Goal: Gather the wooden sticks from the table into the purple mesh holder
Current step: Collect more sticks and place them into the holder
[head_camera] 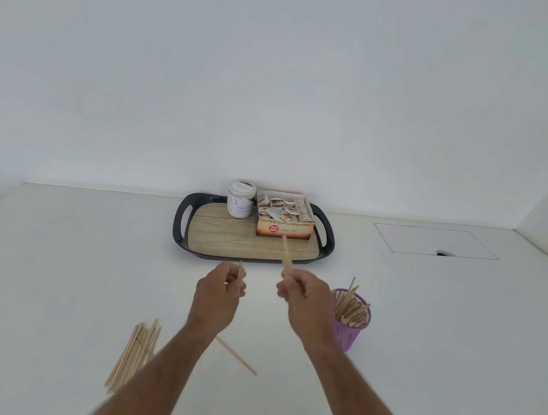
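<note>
The purple mesh holder (351, 327) stands upright on the white table, right of my hands, with several wooden sticks leaning in it. My right hand (306, 297) is closed on a wooden stick (285, 255) that points up and away, just left of the holder. My left hand (219, 290) pinches another stick, of which only the tip (240, 268) shows above the fingers. A pile of sticks (135, 352) lies at the near left, partly hidden by my left forearm. One loose stick (237, 356) lies between my forearms.
A dark tray (182, 227) with a wood-pattern floor sits at the back of the table, holding a white jar (240, 199) and an open tea box (285, 219). A flush hatch (434, 242) is set in the tabletop at the back right. A white wall rises behind.
</note>
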Demonstrator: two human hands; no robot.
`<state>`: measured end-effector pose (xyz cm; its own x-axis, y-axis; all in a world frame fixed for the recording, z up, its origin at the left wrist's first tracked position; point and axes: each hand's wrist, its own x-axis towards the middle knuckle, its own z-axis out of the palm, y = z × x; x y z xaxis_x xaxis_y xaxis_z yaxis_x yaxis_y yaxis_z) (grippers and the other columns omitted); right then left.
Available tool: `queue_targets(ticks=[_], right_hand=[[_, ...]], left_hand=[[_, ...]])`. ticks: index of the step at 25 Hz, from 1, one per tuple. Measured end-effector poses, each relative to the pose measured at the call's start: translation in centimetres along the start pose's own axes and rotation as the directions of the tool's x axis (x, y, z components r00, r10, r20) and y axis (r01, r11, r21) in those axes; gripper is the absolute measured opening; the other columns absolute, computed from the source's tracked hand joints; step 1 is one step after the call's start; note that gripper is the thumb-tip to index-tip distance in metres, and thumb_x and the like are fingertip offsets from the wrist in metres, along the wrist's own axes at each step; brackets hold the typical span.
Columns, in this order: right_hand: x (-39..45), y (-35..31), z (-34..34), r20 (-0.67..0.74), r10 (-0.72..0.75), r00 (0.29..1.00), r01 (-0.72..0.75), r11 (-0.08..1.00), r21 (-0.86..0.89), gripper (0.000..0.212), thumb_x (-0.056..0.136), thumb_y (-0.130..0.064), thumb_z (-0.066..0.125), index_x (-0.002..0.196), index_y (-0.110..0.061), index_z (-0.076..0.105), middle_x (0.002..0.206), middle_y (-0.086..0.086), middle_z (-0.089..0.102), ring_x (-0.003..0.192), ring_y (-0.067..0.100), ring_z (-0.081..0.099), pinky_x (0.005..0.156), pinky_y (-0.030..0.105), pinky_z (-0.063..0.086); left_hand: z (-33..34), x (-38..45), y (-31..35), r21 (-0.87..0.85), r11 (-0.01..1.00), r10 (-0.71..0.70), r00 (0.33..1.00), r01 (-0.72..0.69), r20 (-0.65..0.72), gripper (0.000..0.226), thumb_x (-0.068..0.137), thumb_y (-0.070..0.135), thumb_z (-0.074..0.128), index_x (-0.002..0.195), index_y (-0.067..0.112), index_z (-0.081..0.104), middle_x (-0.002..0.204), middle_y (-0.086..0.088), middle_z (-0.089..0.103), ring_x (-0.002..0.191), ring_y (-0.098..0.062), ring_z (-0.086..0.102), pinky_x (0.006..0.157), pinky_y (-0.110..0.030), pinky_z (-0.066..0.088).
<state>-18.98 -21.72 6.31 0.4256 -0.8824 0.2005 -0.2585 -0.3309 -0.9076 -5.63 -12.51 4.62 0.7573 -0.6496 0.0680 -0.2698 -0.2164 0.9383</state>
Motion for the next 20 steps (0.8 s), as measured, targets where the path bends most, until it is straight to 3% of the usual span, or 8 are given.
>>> queue_targets(ticks=[2, 4, 7, 10, 13, 17, 20], right_hand=[[0.8, -0.4, -2.2, -0.090, -0.043, 0.995, 0.043, 0.999, 0.004, 0.014, 0.095, -0.015, 0.058, 0.092, -0.023, 0.069, 0.075, -0.009, 0.073, 0.072, 0.001, 0.069, 0.069, 0.019, 0.052], [1.5, -0.5, -4.6, -0.178, -0.067, 0.982, 0.069, 0.998, 0.004, 0.016, 0.095, -0.015, 0.056, 0.091, -0.023, 0.069, 0.078, -0.012, 0.073, 0.076, -0.002, 0.068, 0.070, 0.019, 0.051], [2.1, 0.3, -7.5, -0.236, -0.042, 0.971, 0.050, 0.998, 0.028, 0.025, 0.096, -0.013, 0.053, 0.087, -0.034, 0.064, 0.084, -0.012, 0.074, 0.084, 0.001, 0.069, 0.081, 0.029, 0.054], [2.2, 1.5, -9.1, -0.274, -0.054, 0.960, 0.045, 0.998, -0.041, 0.027, 0.097, -0.012, 0.051, 0.086, -0.036, 0.059, 0.089, -0.015, 0.073, 0.090, -0.005, 0.064, 0.100, 0.047, 0.047], [2.2, 3.2, -9.5, -0.271, -0.073, 0.960, 0.039, 0.991, -0.129, 0.019, 0.098, -0.011, 0.050, 0.091, -0.026, 0.060, 0.091, -0.019, 0.071, 0.091, -0.018, 0.054, 0.109, 0.057, 0.031], [1.9, 5.4, -9.4, -0.213, -0.065, 0.975, 0.019, 0.977, -0.214, 0.016, 0.100, -0.014, 0.046, 0.091, -0.023, 0.055, 0.090, -0.023, 0.067, 0.088, -0.021, 0.055, 0.114, 0.054, 0.018], [1.5, 6.7, -9.4, -0.196, -0.092, 0.976, 0.048, 0.975, -0.216, 0.015, 0.099, -0.014, 0.045, 0.092, -0.022, 0.056, 0.090, -0.016, 0.066, 0.093, -0.002, 0.060, 0.114, 0.056, 0.015]], left_hand=[[1.8, 0.1, 1.8, -0.129, 0.991, 0.037, 0.999, -0.035, 0.014, 0.023, 0.094, 0.004, 0.056, 0.086, 0.025, 0.062, 0.078, 0.002, 0.071, 0.077, -0.009, 0.071, 0.076, -0.035, 0.059], [3.7, 0.2, 3.5, -0.222, 0.973, 0.075, 0.996, -0.064, 0.041, 0.025, 0.094, 0.000, 0.054, 0.089, 0.024, 0.061, 0.080, 0.000, 0.072, 0.084, -0.013, 0.072, 0.081, -0.040, 0.060], [6.7, 0.1, 5.7, -0.310, 0.948, 0.109, 0.990, -0.077, 0.085, 0.026, 0.094, -0.002, 0.051, 0.089, 0.022, 0.058, 0.083, -0.003, 0.072, 0.091, -0.022, 0.071, 0.086, -0.049, 0.059], [9.6, 0.0, 7.3, -0.334, 0.940, 0.125, 0.983, -0.074, 0.135, 0.027, 0.093, -0.002, 0.053, 0.086, 0.023, 0.057, 0.086, -0.001, 0.072, 0.090, -0.016, 0.071, 0.087, -0.050, 0.059], [11.6, -0.3, 8.0, -0.292, 0.951, 0.159, 0.971, -0.102, 0.178, 0.032, 0.093, -0.002, 0.055, 0.081, 0.027, 0.057, 0.090, 0.002, 0.071, 0.090, -0.010, 0.072, 0.084, -0.042, 0.060], [13.3, -0.6, 7.5, -0.114, 0.986, 0.146, 0.956, -0.120, 0.254, 0.020, 0.093, 0.004, 0.057, 0.085, 0.021, 0.063, 0.092, 0.004, 0.073, 0.090, -0.012, 0.071, 0.078, -0.031, 0.059], [13.7, -0.6, 6.8, -0.014, 0.991, 0.128, 0.941, -0.130, 0.314, 0.015, 0.094, 0.010, 0.059, 0.100, 0.016, 0.072, 0.097, 0.003, 0.074, 0.091, -0.013, 0.069, 0.082, -0.028, 0.057]])
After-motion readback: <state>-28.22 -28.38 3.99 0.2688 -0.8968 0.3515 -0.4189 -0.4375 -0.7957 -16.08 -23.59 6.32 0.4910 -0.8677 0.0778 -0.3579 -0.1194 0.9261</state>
